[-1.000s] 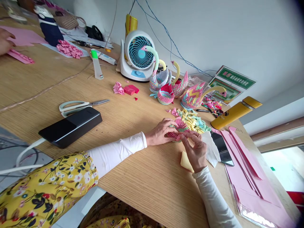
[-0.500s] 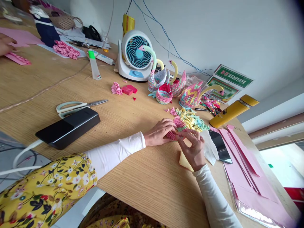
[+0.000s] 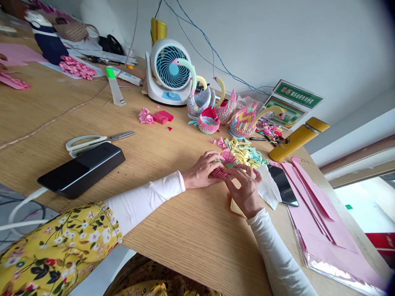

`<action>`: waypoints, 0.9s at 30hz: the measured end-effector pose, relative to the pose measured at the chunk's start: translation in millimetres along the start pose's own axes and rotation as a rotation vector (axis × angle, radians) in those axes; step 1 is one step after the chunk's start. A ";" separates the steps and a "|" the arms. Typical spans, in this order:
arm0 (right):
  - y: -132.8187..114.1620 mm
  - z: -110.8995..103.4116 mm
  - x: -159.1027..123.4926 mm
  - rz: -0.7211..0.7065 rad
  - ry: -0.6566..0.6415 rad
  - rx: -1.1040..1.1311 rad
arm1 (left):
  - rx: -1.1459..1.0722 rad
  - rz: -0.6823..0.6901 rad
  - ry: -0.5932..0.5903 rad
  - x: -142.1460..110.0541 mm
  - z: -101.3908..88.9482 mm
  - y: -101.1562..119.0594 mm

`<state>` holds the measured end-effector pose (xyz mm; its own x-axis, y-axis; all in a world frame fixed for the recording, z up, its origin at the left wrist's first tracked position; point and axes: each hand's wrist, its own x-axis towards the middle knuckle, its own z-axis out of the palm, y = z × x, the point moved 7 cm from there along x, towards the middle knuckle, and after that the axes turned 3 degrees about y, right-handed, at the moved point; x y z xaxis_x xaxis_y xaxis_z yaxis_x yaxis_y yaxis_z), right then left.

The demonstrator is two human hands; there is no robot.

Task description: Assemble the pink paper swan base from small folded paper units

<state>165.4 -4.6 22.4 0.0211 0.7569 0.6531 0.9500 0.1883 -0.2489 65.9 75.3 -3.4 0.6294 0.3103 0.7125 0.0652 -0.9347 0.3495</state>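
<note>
Between both hands is a round pink and green folded-paper piece (image 3: 228,158), partly hidden by fingers. My left hand (image 3: 205,169) grips its near left side, fingers curled over the rim. My right hand (image 3: 245,187) is closed at its near right edge, thumb and fingertips pinched there; whatever small bit they hold is hidden. Just beyond lies a heap of yellow and mint folded paper pieces (image 3: 247,153), with a few pink folded pieces (image 3: 221,142) at its left. Under my right hand rests a cream pad (image 3: 237,208), and a white tissue (image 3: 268,187) lies to its right.
Finished paper swans (image 3: 242,121) and a pink paper bowl (image 3: 208,122) stand behind, near a fan (image 3: 171,70). Scissors (image 3: 89,142) and a black box-shaped device (image 3: 83,168) are left. A phone (image 3: 284,185), pink sheets (image 3: 321,218) and a yellow flask (image 3: 296,139) are right. Another person's hand (image 3: 2,61) shows far left.
The whole view has shifted slightly, so things sit a little further left. Both hands stay on the paper piece; my right fingers have moved slightly against its edge.
</note>
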 end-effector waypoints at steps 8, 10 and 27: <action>13.6 -10.2 3.7 0.157 0.055 0.177 | -0.047 -0.006 -0.009 0.7 -3.7 5.4; 19.9 -12.6 4.0 0.225 0.061 0.247 | -0.046 -0.005 -0.030 1.2 -4.5 7.9; 32.8 -4.1 -1.1 0.289 -0.033 0.392 | 0.010 0.000 -0.060 4.4 -5.9 13.3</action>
<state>197.8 -1.9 16.4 0.2507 0.8310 0.4966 0.7179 0.1846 -0.6713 64.9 65.2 8.0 0.6743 0.2999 0.6748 0.0731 -0.9364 0.3432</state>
